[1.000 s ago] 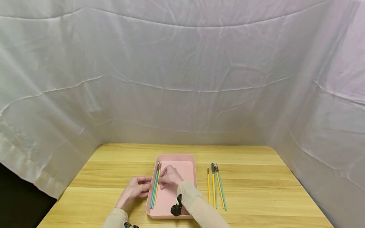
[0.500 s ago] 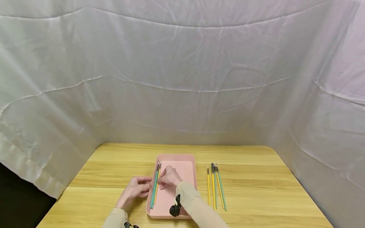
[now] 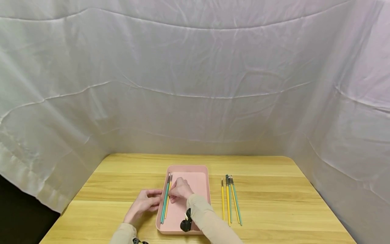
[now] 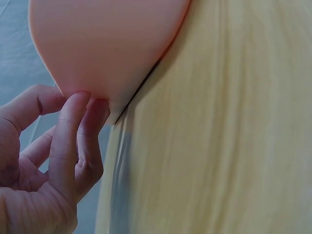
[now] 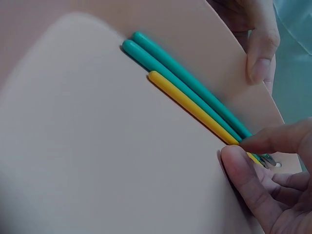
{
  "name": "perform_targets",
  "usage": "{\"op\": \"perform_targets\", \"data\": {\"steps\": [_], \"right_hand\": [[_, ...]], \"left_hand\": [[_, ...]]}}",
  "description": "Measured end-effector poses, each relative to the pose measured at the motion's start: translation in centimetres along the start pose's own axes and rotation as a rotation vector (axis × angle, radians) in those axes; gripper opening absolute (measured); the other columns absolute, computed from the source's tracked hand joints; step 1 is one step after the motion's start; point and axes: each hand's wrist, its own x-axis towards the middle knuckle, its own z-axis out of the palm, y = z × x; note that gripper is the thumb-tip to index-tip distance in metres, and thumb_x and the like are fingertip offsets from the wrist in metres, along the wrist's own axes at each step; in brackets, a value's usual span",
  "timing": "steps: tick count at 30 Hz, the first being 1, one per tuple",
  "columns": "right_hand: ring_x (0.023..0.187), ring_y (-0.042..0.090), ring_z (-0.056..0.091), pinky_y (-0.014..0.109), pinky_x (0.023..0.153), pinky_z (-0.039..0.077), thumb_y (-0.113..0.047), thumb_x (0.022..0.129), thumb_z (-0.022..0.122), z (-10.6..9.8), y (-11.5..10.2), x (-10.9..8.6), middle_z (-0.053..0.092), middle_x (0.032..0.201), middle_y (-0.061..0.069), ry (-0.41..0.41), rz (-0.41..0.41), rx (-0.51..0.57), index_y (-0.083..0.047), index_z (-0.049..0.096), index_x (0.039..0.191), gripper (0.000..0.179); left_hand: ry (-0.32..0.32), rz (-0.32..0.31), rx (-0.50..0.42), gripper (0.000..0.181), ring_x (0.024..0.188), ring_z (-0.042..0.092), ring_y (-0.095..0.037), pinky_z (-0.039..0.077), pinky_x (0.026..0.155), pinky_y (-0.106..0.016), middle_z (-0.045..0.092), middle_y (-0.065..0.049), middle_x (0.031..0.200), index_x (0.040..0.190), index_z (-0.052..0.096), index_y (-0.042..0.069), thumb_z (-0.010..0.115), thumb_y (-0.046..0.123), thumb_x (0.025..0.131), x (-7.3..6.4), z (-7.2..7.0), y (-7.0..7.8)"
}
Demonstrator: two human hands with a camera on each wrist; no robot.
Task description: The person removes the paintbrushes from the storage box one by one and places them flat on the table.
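In the head view, a pink tray (image 3: 195, 203) lies on the wooden table. Along its left wall lie two teal paintbrushes (image 3: 164, 206) and a yellow paintbrush (image 3: 166, 210), bristles toward the far end. My right hand (image 3: 180, 189) reaches into the tray and pinches the yellow paintbrush between thumb and finger, as the right wrist view shows. The teal handles (image 5: 175, 78) lie beside the yellow handle (image 5: 190, 105). At the tray's left side my left hand (image 3: 145, 202) holds the wall, with fingers on its outside and a fingertip over the rim in the right wrist view.
Right of the tray, several yellow and teal paintbrushes (image 3: 228, 200) lie on the table (image 3: 283, 203), most grouped closely, with one yellow paintbrush (image 3: 223, 200) a little apart. A pale cloth curtain (image 3: 195, 118) hangs behind and at both sides.
My right forearm has shifted slightly to the left. Both hands and the brushes in the tray stay practically where they were.
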Motion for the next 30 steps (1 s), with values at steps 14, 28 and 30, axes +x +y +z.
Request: {"op": "perform_targets", "data": {"steps": [14, 28, 30], "right_hand": [[0.034, 0.014, 0.059, 0.022, 0.049, 0.058, -0.005, 0.077, 0.080, 0.7, -0.4, 0.6, 0.065, 0.047, 0.012, 0.099, 0.013, -0.200, -0.003, 0.063, 0.062, 0.022], [0.033, 0.014, 0.058, 0.021, 0.065, 0.061, -0.016, 0.079, 0.082, 1.0, -0.7, 1.0, 0.061, 0.043, 0.007, 0.117, -0.032, -0.388, -0.006, 0.063, 0.061, 0.029], [0.033, 0.015, 0.058, 0.021, 0.053, 0.059, -0.015, 0.080, 0.081, 0.9, -0.6, 0.9, 0.061, 0.043, 0.008, 0.109, -0.022, -0.363, -0.006, 0.062, 0.059, 0.030]], "left_hand": [[-0.012, 0.004, 0.004, 0.049, 0.078, 0.069, -0.007, 0.063, 0.067, -0.022, 0.071, -0.009, 0.101, 0.133, 0.049, -0.019, 0.065, 0.003, 0.093, 0.1, -0.1, -0.1], [-0.025, 0.006, -0.011, 0.049, 0.078, 0.068, -0.005, 0.062, 0.066, -0.020, 0.070, -0.006, 0.100, 0.134, 0.047, -0.020, 0.063, 0.001, 0.094, 0.1, -0.1, -0.1], [-0.021, 0.002, -0.008, 0.048, 0.077, 0.068, -0.005, 0.062, 0.065, -0.019, 0.070, -0.006, 0.098, 0.134, 0.047, -0.020, 0.063, 0.001, 0.094, 0.1, -0.1, -0.1]]}}
